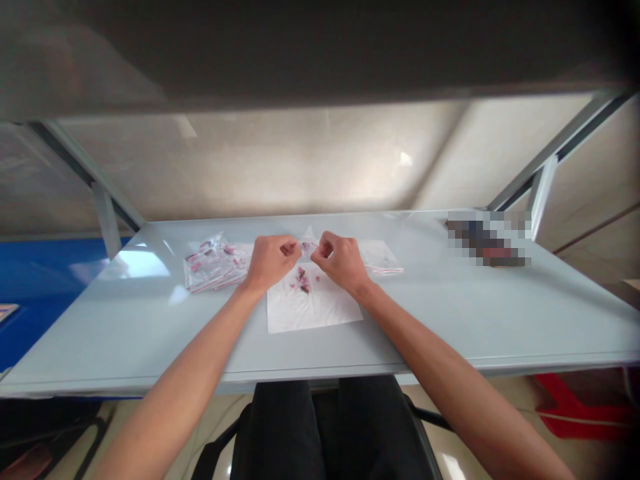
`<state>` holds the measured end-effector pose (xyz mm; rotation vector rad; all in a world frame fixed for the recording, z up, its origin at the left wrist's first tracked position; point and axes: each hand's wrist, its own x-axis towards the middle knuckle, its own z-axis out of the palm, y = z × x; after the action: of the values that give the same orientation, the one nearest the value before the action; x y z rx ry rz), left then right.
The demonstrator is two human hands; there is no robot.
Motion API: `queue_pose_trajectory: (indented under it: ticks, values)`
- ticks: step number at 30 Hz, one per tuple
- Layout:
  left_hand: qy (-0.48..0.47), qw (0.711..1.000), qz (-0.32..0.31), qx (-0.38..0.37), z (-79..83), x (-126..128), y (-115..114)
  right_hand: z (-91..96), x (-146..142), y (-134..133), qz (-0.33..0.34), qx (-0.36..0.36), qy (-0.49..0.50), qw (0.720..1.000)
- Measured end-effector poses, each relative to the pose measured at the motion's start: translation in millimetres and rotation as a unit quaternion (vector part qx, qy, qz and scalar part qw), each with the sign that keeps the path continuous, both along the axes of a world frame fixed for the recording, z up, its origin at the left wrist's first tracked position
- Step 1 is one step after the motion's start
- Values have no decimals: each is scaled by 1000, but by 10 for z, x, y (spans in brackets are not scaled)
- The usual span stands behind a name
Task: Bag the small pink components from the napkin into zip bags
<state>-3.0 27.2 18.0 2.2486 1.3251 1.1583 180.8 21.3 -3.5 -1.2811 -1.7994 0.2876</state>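
Over a white paper sheet (290, 317), my left hand (273, 260) and my right hand (343, 260) are both closed in a pinch, facing each other. A small clear plastic bag (307, 248) with something pinkish in it stretches between their fingertips. Below the hands, a little heap of small pink and brown pieces (303, 280) lies on the sheet, too small to name. One separate pink piece (317, 279) sits to its right. Left of my left hand is a pile of clear plastic bags (215, 263) with pink contents. Flat plastic bags (383, 257) lie beyond my right hand.
All of this is on a pale grey table (430, 307). A blurred-out dark object (487, 243) is at the back right. An overhead shelf (320, 53) on metal brackets hangs low above the table. At the left is a blue surface (45, 280); below right, a red stool (580, 410).
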Motion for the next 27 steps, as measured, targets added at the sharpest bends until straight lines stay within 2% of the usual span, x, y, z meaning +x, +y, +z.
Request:
queue_pose_trajectory:
  ticks: [2,5,8,10,13,15,17,22,24,27]
  values:
    - [1,1000,-27,13,7,48,-50,7,5,-11,0,-21,45,999]
    - [-26,998,-60,22,24,105,-93,11,24,6,43,-74,143,986]
    - [-95,995,-9,19,-3,90,-32,24,39,37,105,-114,237,959]
    - [-163,985,23,-44,-43,44,46,42,42,49,138,-129,282,940]
    - [-254,947,-21,-196,-80,-40,129,79,44,40,175,-154,332,914]
    - [-291,920,-64,-255,-65,-93,136,105,51,17,182,-170,348,904]
    - [-305,909,-76,-272,-29,-140,112,130,70,-18,171,-191,351,900]
    - [-260,929,-25,-263,27,-203,28,151,145,-135,153,-285,351,879]
    - [-241,934,-27,-263,29,-204,3,120,151,-170,155,-289,324,887]
    - [-220,943,-42,-244,27,-202,-26,27,128,-193,154,-259,282,911]
